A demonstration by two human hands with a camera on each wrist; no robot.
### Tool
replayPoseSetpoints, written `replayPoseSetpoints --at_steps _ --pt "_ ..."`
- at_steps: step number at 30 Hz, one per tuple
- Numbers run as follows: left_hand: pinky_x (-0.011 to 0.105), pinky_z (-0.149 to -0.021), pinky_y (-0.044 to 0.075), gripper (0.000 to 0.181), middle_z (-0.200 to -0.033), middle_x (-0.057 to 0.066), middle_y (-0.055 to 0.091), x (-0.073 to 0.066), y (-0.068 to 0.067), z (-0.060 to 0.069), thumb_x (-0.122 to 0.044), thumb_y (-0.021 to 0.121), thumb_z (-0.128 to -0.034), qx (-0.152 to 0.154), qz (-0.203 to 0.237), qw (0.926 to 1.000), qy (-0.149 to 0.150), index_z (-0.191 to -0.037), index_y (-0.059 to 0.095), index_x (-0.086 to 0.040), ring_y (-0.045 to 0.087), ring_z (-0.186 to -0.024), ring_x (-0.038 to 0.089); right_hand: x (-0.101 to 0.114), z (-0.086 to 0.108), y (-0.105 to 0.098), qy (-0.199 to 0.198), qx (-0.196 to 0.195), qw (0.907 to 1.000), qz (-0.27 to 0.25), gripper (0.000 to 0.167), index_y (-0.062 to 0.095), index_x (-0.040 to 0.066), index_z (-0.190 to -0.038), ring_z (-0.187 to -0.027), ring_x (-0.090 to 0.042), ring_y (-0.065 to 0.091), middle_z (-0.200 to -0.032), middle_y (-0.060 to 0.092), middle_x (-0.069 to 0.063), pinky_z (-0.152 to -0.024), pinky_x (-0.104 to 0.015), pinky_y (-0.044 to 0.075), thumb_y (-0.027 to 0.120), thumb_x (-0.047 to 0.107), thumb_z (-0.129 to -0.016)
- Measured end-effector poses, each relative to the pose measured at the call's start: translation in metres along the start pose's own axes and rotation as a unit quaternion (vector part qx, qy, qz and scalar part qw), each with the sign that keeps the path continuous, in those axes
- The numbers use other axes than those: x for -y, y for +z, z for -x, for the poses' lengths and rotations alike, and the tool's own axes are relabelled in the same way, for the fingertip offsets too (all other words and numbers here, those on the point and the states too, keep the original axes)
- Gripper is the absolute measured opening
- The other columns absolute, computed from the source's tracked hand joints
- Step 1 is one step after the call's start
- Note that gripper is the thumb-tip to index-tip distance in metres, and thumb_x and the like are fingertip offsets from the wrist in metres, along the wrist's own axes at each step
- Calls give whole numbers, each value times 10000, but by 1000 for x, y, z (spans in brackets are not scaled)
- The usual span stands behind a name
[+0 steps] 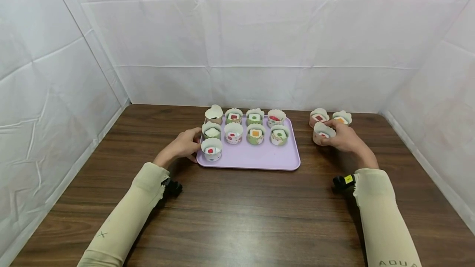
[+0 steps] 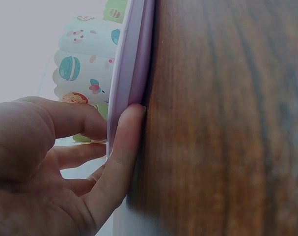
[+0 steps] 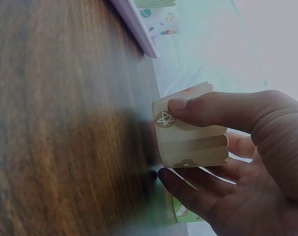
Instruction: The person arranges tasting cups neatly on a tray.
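Note:
My left hand grips the left edge of a lilac tray; the left wrist view shows the rim between its digits. On the tray stand several patterned paper baking cups, most with a white piece marked in colour inside. The nearest to that hand is a white cup with a red-marked piece. Right of the tray, my right hand pinches a pale paper cup between thumb and fingers. This cup is slightly tilted, low over the table; whether it touches the wood I cannot tell.
Just behind the right hand stand two more filled cups, one with a red-marked piece and one with an orange-marked piece. White sheeting encloses the back and sides of the brown wooden table.

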State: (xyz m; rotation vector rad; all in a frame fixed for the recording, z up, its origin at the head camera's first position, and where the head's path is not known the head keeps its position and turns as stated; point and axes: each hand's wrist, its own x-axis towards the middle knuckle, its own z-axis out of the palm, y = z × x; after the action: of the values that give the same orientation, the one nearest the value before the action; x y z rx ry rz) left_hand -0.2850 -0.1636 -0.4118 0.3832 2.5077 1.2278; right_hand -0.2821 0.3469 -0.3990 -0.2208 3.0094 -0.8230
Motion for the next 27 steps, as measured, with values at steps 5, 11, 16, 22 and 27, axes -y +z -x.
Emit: replayPoseSetpoints --at_steps 5,11,16,22,27 --pt "370 -584 675 552 -1008 181 511 1 0 0 5 524 -959 -18 0 10000 4 -1498 408 18 659 -757 245 4 0 -1 -25 -77 9997 -216 672 481 -123 -1411 -1096 -393 566 -1303 587 -310 -899 -378 478 761 166 -874" --pt "371 -584 675 548 -1004 175 514 0 0 0 -9 539 -965 -24 -15 10000 17 -1496 412 22 659 -759 248 10 0 -7 -226 -136 9995 -170 684 479 -152 -1396 -1115 -403 558 -1314 580 -331 -914 -411 476 768 179 -872" --pt "372 -584 675 542 -1007 170 510 0 0 -1 -19 542 -968 -21 -16 10000 18 -1493 415 19 657 -771 246 14 1 -11 -498 -226 9984 -150 676 485 -178 -1382 -1115 -401 558 -1312 579 -347 -884 -346 465 776 154 -870" --pt "370 -585 675 528 -1004 166 501 1 1 -1 -14 542 -965 -33 -12 10000 11 -1479 426 20 655 -772 246 25 5 -17 -508 -147 9984 -202 690 457 -138 -1420 -1125 -381 569 -1329 578 -315 -884 -334 478 773 187 -899" --pt "372 -587 676 523 -992 165 508 1 0 -1 -9 544 -963 -35 -17 10000 35 -1472 431 20 656 -767 249 34 7 -18 -576 -133 9982 -122 682 458 -108 -1431 -1114 -379 578 -1305 594 -300 -915 -429 492 766 205 -908"
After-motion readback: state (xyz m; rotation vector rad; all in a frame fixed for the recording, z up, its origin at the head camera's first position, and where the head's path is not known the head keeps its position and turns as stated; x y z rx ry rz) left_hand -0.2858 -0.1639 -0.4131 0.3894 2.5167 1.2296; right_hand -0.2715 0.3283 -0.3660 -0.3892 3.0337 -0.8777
